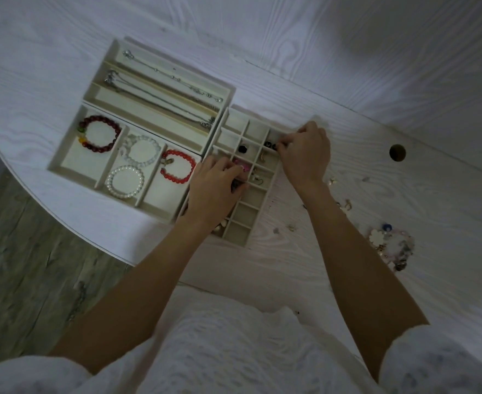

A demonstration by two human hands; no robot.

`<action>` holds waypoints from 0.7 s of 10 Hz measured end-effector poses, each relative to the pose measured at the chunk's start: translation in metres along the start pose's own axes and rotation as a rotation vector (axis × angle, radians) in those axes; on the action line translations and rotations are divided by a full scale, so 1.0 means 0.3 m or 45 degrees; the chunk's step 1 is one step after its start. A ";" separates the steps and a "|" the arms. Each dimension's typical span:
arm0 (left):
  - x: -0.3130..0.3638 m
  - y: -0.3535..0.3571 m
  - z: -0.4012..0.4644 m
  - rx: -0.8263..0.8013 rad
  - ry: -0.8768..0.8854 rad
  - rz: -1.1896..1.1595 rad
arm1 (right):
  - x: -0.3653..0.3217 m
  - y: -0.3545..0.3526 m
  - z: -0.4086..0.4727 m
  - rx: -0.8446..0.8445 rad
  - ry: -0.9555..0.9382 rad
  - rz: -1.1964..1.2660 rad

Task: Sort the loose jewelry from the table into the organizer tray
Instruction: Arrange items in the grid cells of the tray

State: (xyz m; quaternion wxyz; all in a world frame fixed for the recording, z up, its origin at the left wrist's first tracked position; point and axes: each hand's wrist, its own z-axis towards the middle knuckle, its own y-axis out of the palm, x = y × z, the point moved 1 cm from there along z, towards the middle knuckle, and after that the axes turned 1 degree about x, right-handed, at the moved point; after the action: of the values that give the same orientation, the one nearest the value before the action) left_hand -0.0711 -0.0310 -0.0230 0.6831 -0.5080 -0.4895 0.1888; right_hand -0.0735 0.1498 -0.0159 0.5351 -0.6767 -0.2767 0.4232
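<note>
A single head-worn view looks steeply down, close over the table [347,274] and both forearms.

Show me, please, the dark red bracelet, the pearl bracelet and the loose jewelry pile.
dark red bracelet [114,143], head view, right-hand beads.
pearl bracelet [111,185], head view, left-hand beads.
loose jewelry pile [392,245], head view, pile's middle.

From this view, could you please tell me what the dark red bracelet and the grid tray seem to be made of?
Dark red bracelet: round glossy beads, probably stone, glass or plastic; their shine shows, but not which.
Grid tray: matte cream surface without glare, so likely a fabric or velvet-like lining over stiff dividers.
</note>
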 end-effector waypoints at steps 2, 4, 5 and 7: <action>0.002 -0.003 -0.002 -0.001 0.007 -0.013 | -0.014 -0.014 0.031 -0.040 -0.242 -0.176; 0.001 -0.002 -0.003 0.007 0.006 -0.005 | -0.012 -0.023 0.042 -0.084 -0.203 -0.203; 0.000 -0.001 -0.002 0.007 0.008 0.008 | -0.033 -0.018 0.035 -0.051 -0.237 -0.180; 0.001 0.002 -0.004 0.005 0.009 -0.002 | -0.032 -0.010 0.042 -0.029 -0.237 -0.230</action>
State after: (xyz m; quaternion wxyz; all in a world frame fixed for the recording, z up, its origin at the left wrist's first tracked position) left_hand -0.0699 -0.0311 -0.0235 0.6860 -0.5071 -0.4871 0.1873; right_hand -0.0888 0.1487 -0.0114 0.5354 -0.6129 -0.3896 0.4312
